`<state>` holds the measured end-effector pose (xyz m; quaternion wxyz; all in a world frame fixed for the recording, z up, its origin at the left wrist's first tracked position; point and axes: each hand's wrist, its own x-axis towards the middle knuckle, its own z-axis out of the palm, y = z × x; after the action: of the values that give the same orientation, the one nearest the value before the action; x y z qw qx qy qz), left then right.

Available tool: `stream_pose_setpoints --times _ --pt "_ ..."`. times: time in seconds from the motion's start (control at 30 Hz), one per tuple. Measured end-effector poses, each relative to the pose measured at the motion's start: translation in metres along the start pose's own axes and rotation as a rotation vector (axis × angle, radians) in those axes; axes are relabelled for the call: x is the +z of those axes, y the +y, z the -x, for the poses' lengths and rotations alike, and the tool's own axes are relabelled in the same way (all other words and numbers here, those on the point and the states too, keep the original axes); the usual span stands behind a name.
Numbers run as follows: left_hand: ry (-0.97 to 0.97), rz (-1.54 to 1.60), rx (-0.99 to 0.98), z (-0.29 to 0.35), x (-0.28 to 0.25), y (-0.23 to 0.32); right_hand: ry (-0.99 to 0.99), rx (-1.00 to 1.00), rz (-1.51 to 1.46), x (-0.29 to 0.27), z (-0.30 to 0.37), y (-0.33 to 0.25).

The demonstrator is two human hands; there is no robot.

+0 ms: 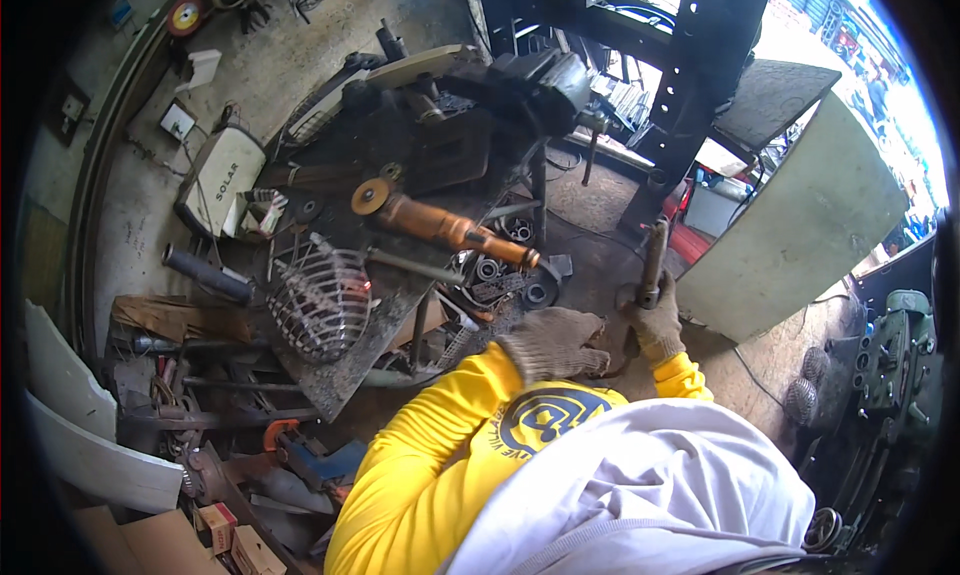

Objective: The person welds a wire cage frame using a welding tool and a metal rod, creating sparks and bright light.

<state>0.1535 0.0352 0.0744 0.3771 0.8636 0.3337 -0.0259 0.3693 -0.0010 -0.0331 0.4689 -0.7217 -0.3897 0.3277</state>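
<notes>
My right hand (655, 323), in a grey knit glove, is closed round a brownish metal rod (653, 263). The rod stands nearly upright, with a thicker round part just above my fist. To its left my left hand (555, 343), gloved the same way, is held in front of my chest. Its thumb and fingers are apart, and I see nothing in them. An orange angle grinder (430, 225) lies on the dark workbench (330, 380), beyond my left hand. A domed metal wire cage (325, 300) sits at the bench's near left corner.
A bench vise (555, 80) stands at the far end of the bench. Rings and scrap metal (490, 267) lie by its right side. A black perforated steel post (690, 85) rises ahead. A pale curved panel (800, 230) leans at right, near a green machine (895, 355). Cardboard boxes (215, 525) lie lower left.
</notes>
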Motion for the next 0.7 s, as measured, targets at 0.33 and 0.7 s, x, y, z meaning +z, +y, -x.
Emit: stream_pose_setpoints --times 0.33,0.7 --pt "0.95 0.418 0.114 -0.1 -0.226 -0.097 0.178 0.515 0.275 -0.144 -0.101 0.205" --pt "0.653 -0.889 -0.594 -0.29 -0.368 -0.216 0.392 0.738 0.071 -0.154 -0.071 0.24"
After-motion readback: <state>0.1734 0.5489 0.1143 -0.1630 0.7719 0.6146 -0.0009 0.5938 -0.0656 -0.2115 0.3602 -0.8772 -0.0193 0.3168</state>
